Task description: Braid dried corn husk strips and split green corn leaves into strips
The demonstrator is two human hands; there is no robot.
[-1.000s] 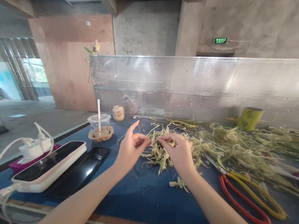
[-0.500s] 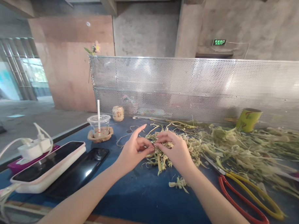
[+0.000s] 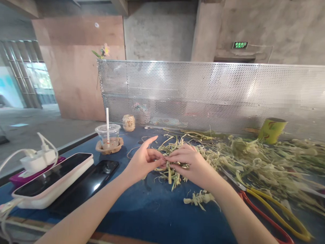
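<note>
My left hand [image 3: 143,160] and my right hand [image 3: 193,166] meet above the blue table [image 3: 148,210], fingertips touching over a small clump of dried pale-green plant stems [image 3: 173,172]. The left thumb and middle fingers pinch at the clump while the index finger points up. The right hand's fingers curl over the stems and grip them. A small loose scrap of stems [image 3: 199,198] lies just below my right wrist.
A large heap of dried stems [image 3: 264,164] spreads to the right, with red and yellow handled shears [image 3: 271,214] lying by it. At the left sit two phones [image 3: 54,180], a charger [image 3: 37,160], a plastic cup with a straw [image 3: 108,136]. A perforated metal screen [image 3: 214,95] backs the table.
My right hand has turned over and dropped slightly onto the clump, its wrist moving right. The left hand stays pinched at the same spot. The loose scrap now shows more fully.
</note>
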